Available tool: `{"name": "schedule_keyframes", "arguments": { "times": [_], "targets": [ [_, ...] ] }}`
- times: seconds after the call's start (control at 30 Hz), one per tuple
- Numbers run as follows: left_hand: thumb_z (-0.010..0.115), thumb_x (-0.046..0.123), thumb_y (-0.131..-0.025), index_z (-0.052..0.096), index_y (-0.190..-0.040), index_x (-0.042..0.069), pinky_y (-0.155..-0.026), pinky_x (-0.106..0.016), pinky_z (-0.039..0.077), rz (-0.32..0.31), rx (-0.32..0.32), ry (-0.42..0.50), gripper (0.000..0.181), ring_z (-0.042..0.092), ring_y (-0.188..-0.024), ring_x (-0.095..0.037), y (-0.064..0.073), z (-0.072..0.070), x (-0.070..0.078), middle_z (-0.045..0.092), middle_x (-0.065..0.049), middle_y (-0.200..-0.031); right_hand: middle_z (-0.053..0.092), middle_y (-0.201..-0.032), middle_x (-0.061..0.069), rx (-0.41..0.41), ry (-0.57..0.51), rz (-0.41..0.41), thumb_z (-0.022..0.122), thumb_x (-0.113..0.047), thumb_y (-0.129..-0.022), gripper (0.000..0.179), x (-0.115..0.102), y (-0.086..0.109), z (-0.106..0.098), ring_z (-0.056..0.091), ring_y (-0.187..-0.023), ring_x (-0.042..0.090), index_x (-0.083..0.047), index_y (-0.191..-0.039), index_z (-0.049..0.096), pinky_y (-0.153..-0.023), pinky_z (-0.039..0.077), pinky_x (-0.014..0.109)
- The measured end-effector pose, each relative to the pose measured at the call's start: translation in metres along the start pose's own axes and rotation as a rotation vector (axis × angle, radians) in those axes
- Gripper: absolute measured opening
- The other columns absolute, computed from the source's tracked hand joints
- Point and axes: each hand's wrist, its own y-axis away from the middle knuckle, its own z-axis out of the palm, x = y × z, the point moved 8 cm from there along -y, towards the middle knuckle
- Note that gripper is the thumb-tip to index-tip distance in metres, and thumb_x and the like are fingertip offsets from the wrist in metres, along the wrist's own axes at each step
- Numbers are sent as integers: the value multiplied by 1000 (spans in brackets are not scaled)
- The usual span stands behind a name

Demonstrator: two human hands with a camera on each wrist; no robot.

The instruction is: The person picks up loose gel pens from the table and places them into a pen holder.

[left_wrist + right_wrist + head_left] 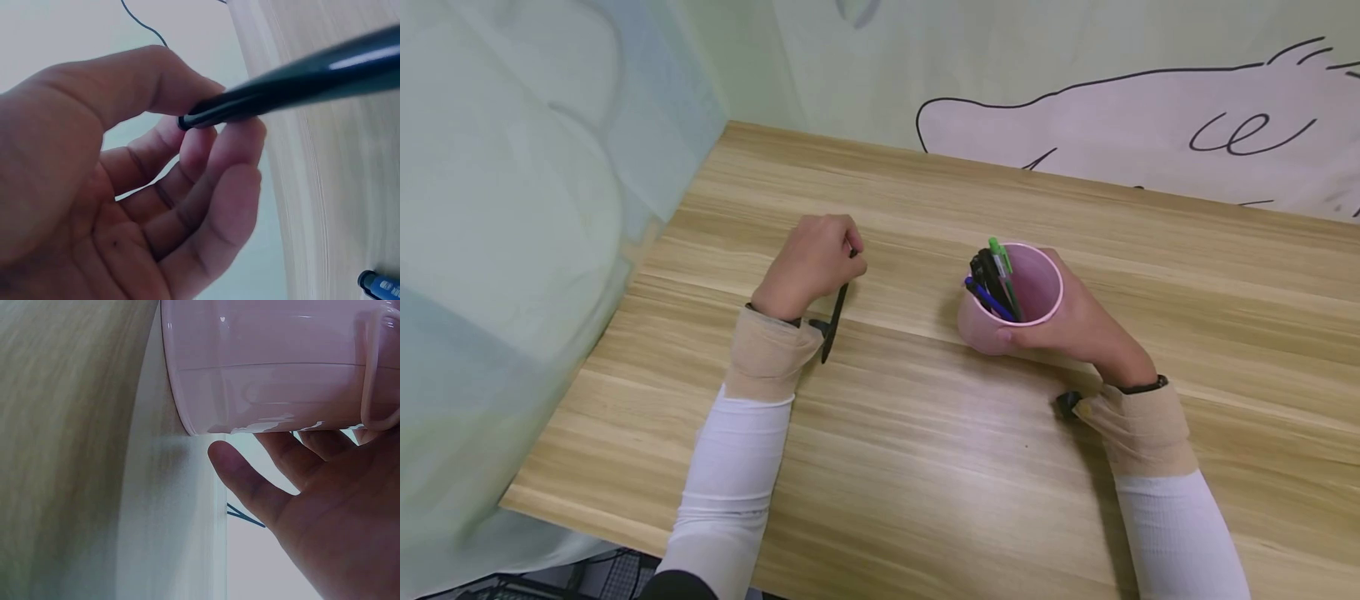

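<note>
On the left of the table, my left hand [812,260] pinches a black pen [835,321] near one end, between thumb and fingers. The left wrist view shows the same pen [300,78] slanting away from the fingertips. To the right stands a pink cup [981,332] with several pens in it: a green one [995,247], a blue one [988,297] and black ones. My right hand [1082,325] holds the cup from its right side, thumb at the front. A loop-shaped handle [370,369] shows on the cup in the right wrist view.
The wooden table [910,467] meets a wall [865,92] with a line drawing at the back. A pale curtain-like sheet [497,250] runs along its left edge. A blue pen-like end [380,286] shows at the left wrist view's corner.
</note>
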Motion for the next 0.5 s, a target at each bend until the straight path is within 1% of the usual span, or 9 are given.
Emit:
{"name": "schedule_keyframes", "arguments": {
  "times": [0.3,0.5],
  "targets": [
    [61,8,-82,69,-96,5,-72,-34,45,32,22,39,17,56,-77,-22,0,-4,5,61,-7,-85,53,-142,8,-17,9,-34,89,10,-63,99,0,-2,1,50,-126,21,-8,-149,43,-106,40,29],
    [61,8,-83,69,-95,5,-70,-33,44,71,56,77,15,54,-73,-21,2,-9,12,60,-6,-84,53,-141,10,-39,-15,-63,88,12,-63,98,-1,-3,2,51,-126,24,-8,-148,43,-105,42,30]
  ]
}}
